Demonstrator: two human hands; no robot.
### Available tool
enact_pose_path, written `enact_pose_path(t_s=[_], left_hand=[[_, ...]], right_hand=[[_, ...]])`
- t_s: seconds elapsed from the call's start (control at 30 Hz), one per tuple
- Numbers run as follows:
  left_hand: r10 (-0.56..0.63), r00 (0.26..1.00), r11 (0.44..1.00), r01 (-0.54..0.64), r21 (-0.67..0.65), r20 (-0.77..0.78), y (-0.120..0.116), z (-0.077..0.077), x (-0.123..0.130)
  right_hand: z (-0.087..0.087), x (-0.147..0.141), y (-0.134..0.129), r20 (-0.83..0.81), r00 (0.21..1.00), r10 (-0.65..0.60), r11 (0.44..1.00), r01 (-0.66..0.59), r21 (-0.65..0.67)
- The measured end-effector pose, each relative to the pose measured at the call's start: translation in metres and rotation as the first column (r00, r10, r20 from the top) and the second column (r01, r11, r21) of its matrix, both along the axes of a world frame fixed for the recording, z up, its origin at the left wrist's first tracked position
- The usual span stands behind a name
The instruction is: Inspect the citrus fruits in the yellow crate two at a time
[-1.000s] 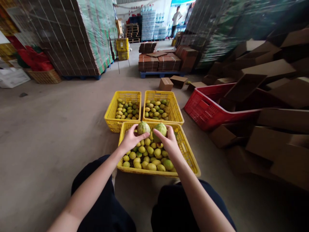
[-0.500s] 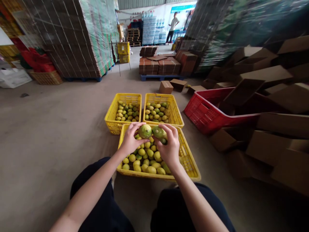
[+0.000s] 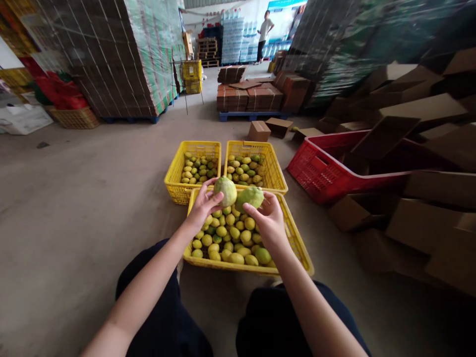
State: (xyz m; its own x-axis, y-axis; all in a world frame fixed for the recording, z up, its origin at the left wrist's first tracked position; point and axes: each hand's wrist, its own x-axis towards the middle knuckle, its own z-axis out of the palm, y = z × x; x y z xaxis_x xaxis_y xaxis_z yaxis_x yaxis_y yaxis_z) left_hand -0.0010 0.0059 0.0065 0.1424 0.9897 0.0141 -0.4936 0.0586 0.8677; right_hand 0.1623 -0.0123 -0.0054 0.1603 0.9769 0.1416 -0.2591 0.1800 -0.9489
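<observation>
My left hand [image 3: 204, 204] is closed round a pale green lemon [image 3: 225, 191], its thumb across the near side. Close beside it, my right hand [image 3: 270, 218] grips another green lemon [image 3: 250, 199], which lies tilted sideways with a knobbly end up. Both fruits are held above the near yellow crate [image 3: 297, 248], where many yellow and green lemons [image 3: 230, 233] lie loose. Beyond it stand two more yellow crates, the left one [image 3: 174, 181] and the right one [image 3: 277, 173], each holding smaller-looking yellow-green lemons. The hands and fruits hide part of the near crate's far rim.
A red crate [image 3: 316, 171] with cardboard in it stands at the right, among piled open cartons [image 3: 420, 218]. Flattened boxes [image 3: 264, 96] lie on a blue pallet [image 3: 256, 116] ahead. Tall wrapped stacks [image 3: 111, 59] rise on both sides. A person [image 3: 265, 37] stands far back.
Both lemons have been turned in my fingers and now show other sides. The left one sits slightly higher. The whole view has shifted a little.
</observation>
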Motion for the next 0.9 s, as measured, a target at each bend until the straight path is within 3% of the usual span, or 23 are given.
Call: enact_pose_path(t_s=[0.07, 0.17, 0.27, 0.33, 0.47, 0.57, 0.73, 0.8, 0.9], left_hand=[[-0.03, 0.988, 0.988, 0.053, -0.146, 0.152, 0.001, 0.002, 0.001], [-0.028, 0.978, 0.954, 0.087, -0.288, 0.205, 0.004, 0.004, 0.001], [-0.018, 0.985, 0.931, 0.079, -0.356, 0.173, 0.005, 0.003, 0.001], [-0.021, 0.972, 0.926, 0.108, -0.361, 0.235, 0.004, 0.002, 0.001], [-0.002, 0.843, 0.921, 0.211, -0.327, 0.538, -0.003, 0.0, 0.005], [0.002, 0.804, 0.921, 0.231, -0.315, 0.595, -0.007, -0.003, 0.012], [0.14, 0.847, 0.909, 0.096, -0.406, 0.513, -0.004, -0.01, 0.025], [0.196, 0.864, 0.89, 0.042, -0.454, 0.464, -0.003, -0.012, 0.027], [0.187, 0.879, 0.892, 0.034, -0.45, 0.438, -0.001, -0.016, 0.028]], right_hand=[[0.001, -0.002, 0.001, -0.139, 0.989, 0.055, 0.991, -0.071, -0.111], [0.003, -0.004, 0.003, -0.272, 0.959, 0.084, 0.967, -0.143, -0.208], [0.004, -0.006, 0.004, -0.296, 0.949, 0.105, 0.96, -0.175, -0.219], [0.003, -0.006, 0.005, -0.257, 0.959, 0.118, 0.962, -0.174, -0.21], [-0.007, -0.009, 0.009, -0.017, 1.0, 0.015, 0.986, -0.018, -0.166], [-0.017, -0.015, 0.016, 0.201, 0.974, -0.1, 0.994, 0.109, -0.032], [-0.025, -0.032, 0.019, 0.556, 0.799, -0.227, 0.967, 0.116, 0.229], [-0.027, -0.038, 0.015, 0.647, 0.729, -0.225, 0.962, 0.061, 0.267], [-0.029, -0.043, 0.007, 0.747, 0.627, -0.222, 0.958, -0.004, 0.288]])
